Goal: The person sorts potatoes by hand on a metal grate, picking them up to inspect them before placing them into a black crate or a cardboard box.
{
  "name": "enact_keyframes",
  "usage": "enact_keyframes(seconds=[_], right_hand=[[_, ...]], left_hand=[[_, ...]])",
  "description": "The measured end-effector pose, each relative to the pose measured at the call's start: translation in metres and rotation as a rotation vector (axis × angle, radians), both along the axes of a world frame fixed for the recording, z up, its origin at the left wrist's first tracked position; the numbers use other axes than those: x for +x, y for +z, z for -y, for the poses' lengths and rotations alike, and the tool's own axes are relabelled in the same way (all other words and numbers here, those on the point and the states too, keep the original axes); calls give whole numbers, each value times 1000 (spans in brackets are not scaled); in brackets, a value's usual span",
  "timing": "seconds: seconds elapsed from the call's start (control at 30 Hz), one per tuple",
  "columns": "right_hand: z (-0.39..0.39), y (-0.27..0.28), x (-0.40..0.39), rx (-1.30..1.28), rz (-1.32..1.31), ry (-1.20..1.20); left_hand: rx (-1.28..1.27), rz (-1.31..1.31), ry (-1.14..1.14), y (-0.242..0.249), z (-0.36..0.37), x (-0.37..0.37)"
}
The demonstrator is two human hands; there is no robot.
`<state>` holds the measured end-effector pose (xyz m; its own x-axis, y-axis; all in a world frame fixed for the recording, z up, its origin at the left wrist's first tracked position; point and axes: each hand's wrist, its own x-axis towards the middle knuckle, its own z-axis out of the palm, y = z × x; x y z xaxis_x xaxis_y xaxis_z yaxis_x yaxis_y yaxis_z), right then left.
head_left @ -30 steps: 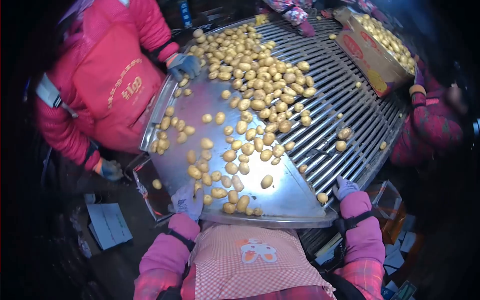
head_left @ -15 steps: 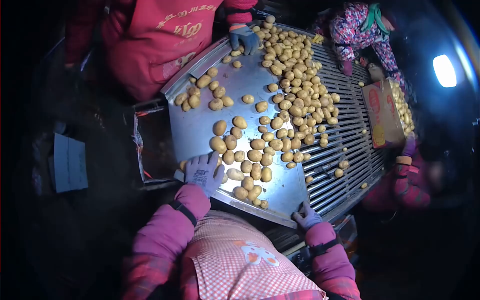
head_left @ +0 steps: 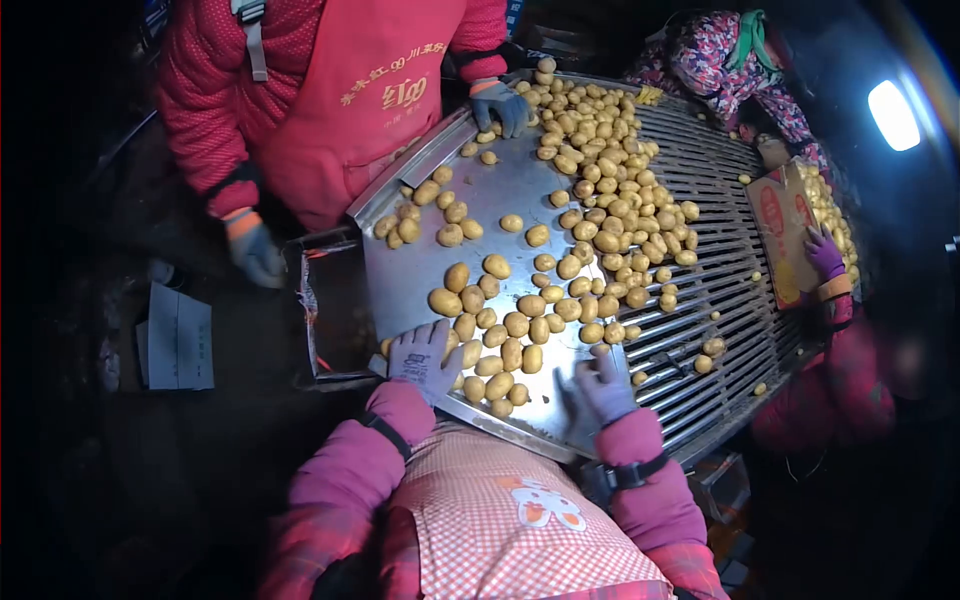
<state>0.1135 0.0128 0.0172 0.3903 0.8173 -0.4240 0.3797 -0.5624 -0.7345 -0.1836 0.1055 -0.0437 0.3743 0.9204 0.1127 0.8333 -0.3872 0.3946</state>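
Observation:
My left hand [head_left: 425,362], in a grey-purple glove, lies over the lower left corner of the sheet-metal tray [head_left: 405,285]. Its fingers are stretched out, touching potatoes at that edge. A loose cluster of potatoes [head_left: 502,386] sits just right of it. My right hand [head_left: 602,390], gloved alike and slightly blurred, hovers at the tray's lower right. The fingers are apart with nothing visible in them, close below a few potatoes [head_left: 592,333]. A large heap of potatoes [head_left: 620,205] spreads from the tray onto the slatted metal grate [head_left: 690,170].
Across the tray, a co-worker in a red apron [head_left: 350,110] rests one gloved hand [head_left: 500,107] on its far edge. An open box [head_left: 305,310] stands at the tray's left end. Two people are at the right near a cardboard box [head_left: 780,240]. A lamp [head_left: 893,115] shines there.
My right hand has left the tray's near edge and moved up over the metal. The left hand stays by the potatoes. The view has shifted, and the co-worker's other hand now shows.

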Motion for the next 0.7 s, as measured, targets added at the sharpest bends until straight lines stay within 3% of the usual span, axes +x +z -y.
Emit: enact_keyframes(seconds=[0.07,0.1,0.13,0.17,0.2,0.23,0.27,0.37,0.5,0.6,0.67,0.7], right_hand=[[13,-66,96,320,120,-44],[9,-1,96,-7,117,-252],[34,-70,175,278,438,-168],[45,-61,200,252,645,-275],[51,-56,221,217,834,-375],[56,-37,237,285,639,-475],[61,-24,261,142,605,-460],[71,-73,316,180,746,-702],[37,-80,325,266,597,-657],[20,-96,315,447,1001,-342],[8,-97,281,618,355,-282],[1,-80,246,489,186,-309]], left_hand=[[79,35,-13,-5,-3,2],[18,121,0,-12,-3,4],[-46,214,-9,-21,-4,7],[-4,191,-38,-8,-4,6],[-58,-4,36,3,-1,9],[-17,-13,29,-4,0,6],[-11,-17,12,-3,0,9],[-37,-73,64,3,-1,12],[-102,-36,127,-2,-7,17],[8,-80,143,0,-4,24],[-7,-68,154,9,-7,28],[-7,-73,147,8,-6,27]])
